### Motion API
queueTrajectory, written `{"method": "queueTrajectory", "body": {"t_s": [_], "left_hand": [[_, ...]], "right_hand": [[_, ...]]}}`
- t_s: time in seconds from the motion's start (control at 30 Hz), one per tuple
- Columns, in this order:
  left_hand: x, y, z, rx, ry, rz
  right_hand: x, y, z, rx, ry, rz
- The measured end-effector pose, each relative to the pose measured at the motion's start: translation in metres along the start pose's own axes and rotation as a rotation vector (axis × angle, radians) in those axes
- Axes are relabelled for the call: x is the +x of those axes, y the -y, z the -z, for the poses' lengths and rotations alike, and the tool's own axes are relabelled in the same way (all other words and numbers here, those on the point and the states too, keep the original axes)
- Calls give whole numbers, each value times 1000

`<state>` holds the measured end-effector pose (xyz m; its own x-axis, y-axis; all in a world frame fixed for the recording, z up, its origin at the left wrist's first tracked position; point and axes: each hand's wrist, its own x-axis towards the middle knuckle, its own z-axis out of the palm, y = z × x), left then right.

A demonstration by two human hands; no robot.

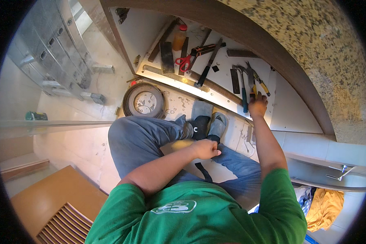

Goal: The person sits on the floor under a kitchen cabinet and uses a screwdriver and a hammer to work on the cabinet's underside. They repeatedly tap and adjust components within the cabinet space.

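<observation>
My right hand (258, 106) reaches into the open cabinet, its fingers closed around the lower end of the yellow-handled pliers (254, 87). The pliers' dark jaws point away from me. A hammer (244, 93) with a teal handle lies just left of that hand, beside a short dark strip (235, 81). My left hand (207, 149) is curled into a fist over my lower leg; the inside of its fingers is hidden. Farther left on the cabinet floor are a black-handled file-like tool (209, 67), red-handled scissors (183, 63) and an orange-and-black tool (204, 49).
The granite countertop (313, 53) overhangs the cabinet. Inside stands a red-capped bottle (179, 37) near several dark strips. A coil of brown edging (128, 101) lies on the floor. A ladder (53, 53) is at left, a slatted wooden panel (57, 203) at lower left, orange cloth (325, 209) at right.
</observation>
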<state>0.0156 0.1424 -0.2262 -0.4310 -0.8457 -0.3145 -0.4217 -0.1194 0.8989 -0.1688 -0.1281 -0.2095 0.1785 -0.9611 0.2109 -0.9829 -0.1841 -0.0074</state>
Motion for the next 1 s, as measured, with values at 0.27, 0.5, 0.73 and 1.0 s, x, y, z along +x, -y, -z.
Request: {"method": "queueTrajectory", "body": {"t_s": [0.27, 0.5, 0.73, 1.0], "left_hand": [[-4, 4, 0, 18, 9, -17], [2, 13, 6, -3, 10, 50], [9, 28, 2, -14, -57, 30], [5, 21, 56, -235, -443, 135]], "right_hand": [[30, 191, 16, 437, 466, 5], [33, 236, -29, 317, 507, -74], [32, 187, -31, 1058, 665, -536], [-141, 92, 120, 1403, 767, -401]]}}
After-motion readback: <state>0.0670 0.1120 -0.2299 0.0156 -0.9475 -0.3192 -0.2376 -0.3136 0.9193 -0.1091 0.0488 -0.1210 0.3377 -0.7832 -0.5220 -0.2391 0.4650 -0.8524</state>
